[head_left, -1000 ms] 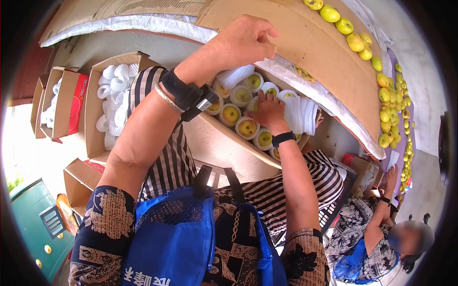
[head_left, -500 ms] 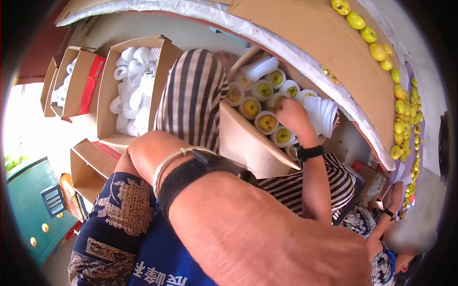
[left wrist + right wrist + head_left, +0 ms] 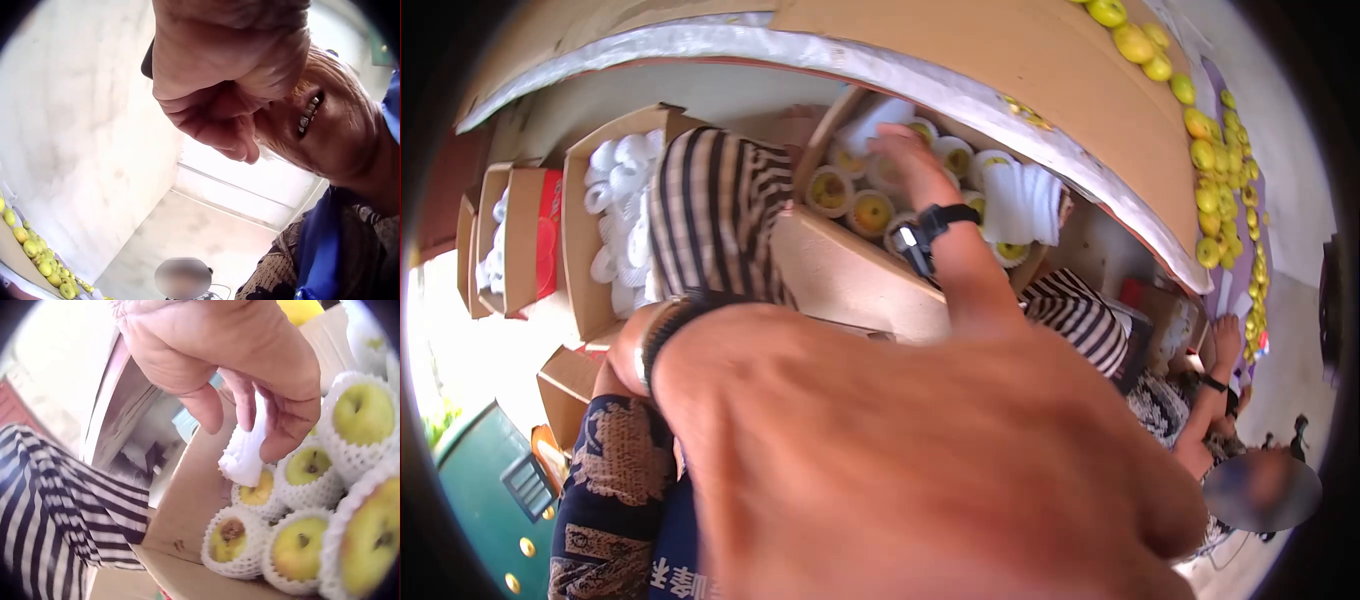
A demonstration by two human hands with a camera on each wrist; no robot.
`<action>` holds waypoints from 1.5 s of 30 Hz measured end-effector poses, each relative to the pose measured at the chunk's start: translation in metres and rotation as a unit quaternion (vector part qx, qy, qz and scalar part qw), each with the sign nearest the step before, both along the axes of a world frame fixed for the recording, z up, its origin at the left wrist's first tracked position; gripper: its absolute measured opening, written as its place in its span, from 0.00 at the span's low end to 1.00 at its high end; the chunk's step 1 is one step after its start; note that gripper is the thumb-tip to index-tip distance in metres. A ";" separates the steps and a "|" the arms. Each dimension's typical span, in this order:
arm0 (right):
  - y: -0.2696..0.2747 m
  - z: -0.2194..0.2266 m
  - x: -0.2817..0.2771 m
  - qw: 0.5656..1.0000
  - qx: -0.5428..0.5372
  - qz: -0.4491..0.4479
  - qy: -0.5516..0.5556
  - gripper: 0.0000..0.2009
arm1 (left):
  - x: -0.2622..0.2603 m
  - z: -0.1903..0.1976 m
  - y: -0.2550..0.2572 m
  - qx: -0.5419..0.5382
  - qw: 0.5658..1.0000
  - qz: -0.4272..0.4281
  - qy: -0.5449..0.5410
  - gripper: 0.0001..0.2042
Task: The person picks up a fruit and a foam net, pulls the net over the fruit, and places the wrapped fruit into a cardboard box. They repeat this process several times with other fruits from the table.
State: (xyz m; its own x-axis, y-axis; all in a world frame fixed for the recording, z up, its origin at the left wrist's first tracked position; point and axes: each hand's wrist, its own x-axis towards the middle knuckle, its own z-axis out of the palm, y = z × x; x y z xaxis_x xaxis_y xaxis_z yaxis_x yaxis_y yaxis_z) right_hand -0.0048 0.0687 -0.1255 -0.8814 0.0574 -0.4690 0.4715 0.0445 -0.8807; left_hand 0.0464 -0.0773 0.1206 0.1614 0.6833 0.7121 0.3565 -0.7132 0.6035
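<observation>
A cardboard box point(image 3: 850, 265) holds yellow-green apples point(image 3: 365, 412) in white foam net sleeves. Over its left end reaches my right hand point(image 3: 910, 165), beside a bundle of white foam sleeves point(image 3: 870, 128). In the right wrist view, thumb and fingers of this hand point(image 3: 244, 362) stand apart around the upper part of a white foam sleeve point(image 3: 244, 456). My left hand point(image 3: 940, 460) is raised close to the head camera, its back large and blurred. The left wrist view shows that hand point(image 3: 231, 69) by the face, fingers curled, nothing visible in them.
Another foam sleeve stack point(image 3: 1015, 200) lies on the apples at the right. A carton of loose foam sleeves point(image 3: 585, 290) stands at the left. Above is a cardboard-covered table point(image 3: 960, 60), with loose apples point(image 3: 1205, 200) along its right side. Another person point(image 3: 1200, 450) sits at the right.
My left hand has come back from above the box to close before the camera. My right hand has moved left, from among the apples to the foam sleeves at the box's left end.
</observation>
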 end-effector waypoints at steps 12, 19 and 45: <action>0.005 -0.042 -0.013 0.987 0.023 -0.159 -0.029 0.09 | -0.111 -0.049 -0.042 -0.372 0.814 0.414 -0.167 0.17; -0.025 -0.023 -0.016 0.980 -0.044 -0.192 -0.040 0.10 | -0.120 -0.062 -0.047 -0.364 0.786 0.485 -0.119 0.15; 0.005 0.112 0.111 0.909 -0.382 -0.152 0.072 0.25 | -0.088 -0.096 0.003 -0.387 0.835 0.321 -0.223 0.17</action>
